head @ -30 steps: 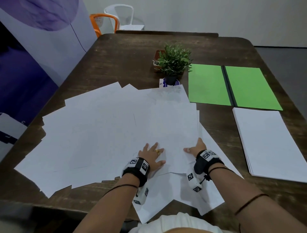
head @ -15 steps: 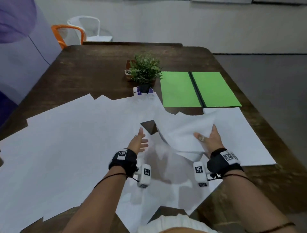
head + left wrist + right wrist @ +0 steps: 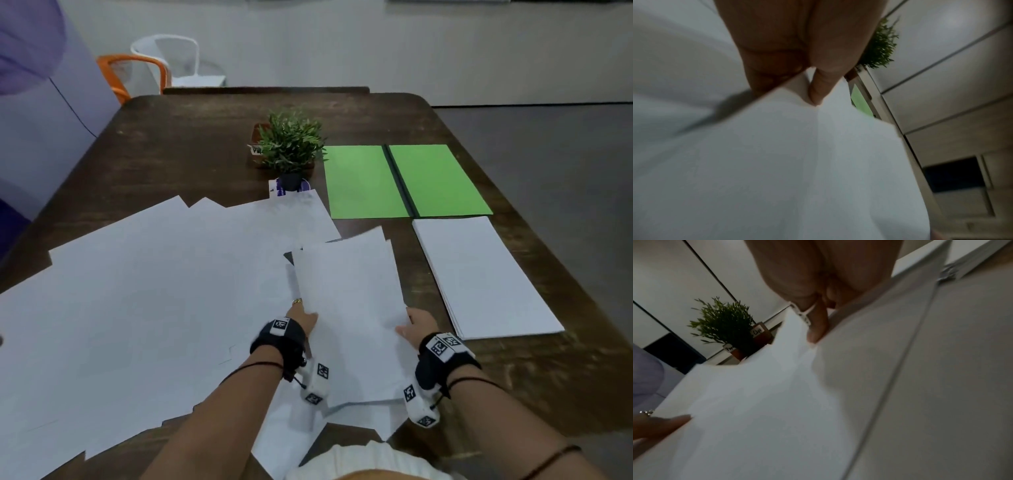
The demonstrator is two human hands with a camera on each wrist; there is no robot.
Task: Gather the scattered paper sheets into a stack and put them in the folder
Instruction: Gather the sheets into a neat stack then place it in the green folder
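Between both hands I hold a few white sheets (image 3: 346, 294) lifted off the table. My left hand (image 3: 301, 317) grips their left edge, with the thumb (image 3: 820, 87) pressed on top. My right hand (image 3: 412, 323) pinches the right edge, with its thumb (image 3: 818, 327) on the paper. Several loose white sheets (image 3: 144, 291) are spread over the left and middle of the dark wooden table (image 3: 191, 144). A neat paper stack (image 3: 479, 274) lies on the right. Behind that stack, the green folder (image 3: 404, 180) lies open and flat.
A small potted plant (image 3: 291, 147) stands at the table's middle, just left of the folder, with a brown labelled box behind it. An orange chair (image 3: 133, 73) and a white chair (image 3: 178, 58) stand beyond the far edge. A purple panel (image 3: 37, 102) rises on the left.
My hands went from lying flat on the scattered sheets to holding a few sheets by both side edges. These sheets have come off the table. My view has turned to the right.
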